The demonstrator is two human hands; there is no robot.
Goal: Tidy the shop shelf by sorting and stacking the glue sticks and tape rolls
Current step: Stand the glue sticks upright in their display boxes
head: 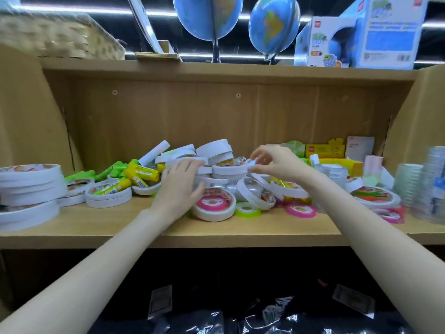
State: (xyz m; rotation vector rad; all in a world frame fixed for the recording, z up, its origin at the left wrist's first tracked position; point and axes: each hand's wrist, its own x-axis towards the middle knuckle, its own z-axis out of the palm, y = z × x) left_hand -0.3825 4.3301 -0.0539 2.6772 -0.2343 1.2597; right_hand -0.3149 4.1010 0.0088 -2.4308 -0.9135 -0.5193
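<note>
- A wooden shop shelf (240,227) is seen from above and in front; two bare arms reach in from the bottom of the view toward a jumble of stock at its middle.
- The left hand (180,186) rests on the left side of the central heap of white tape rolls (216,155), fingers spread and mostly straight, pressing rather than gripping.
- The right hand (272,162) pinches a thin white tape roll (231,168) at its right edge, thumb and fingertips closed on the rim, the roll lying on top of the heap.
- Done so far, as far as can be judged: a neat stack of wide white rolls (29,184) stands at the far left of the shelf, and clear rolls (423,182) are piled at the far right, though these are blurred.
- Left to do: most of it. Yellow glue sticks (142,173) and green glue sticks (106,173) lie loose, some across flat rolls, left of the heap.
- Small pink rolls (213,203) and a green roll (248,209) sit unsorted at the front edge.
- Globes (207,15) stand on the shelf above.
</note>
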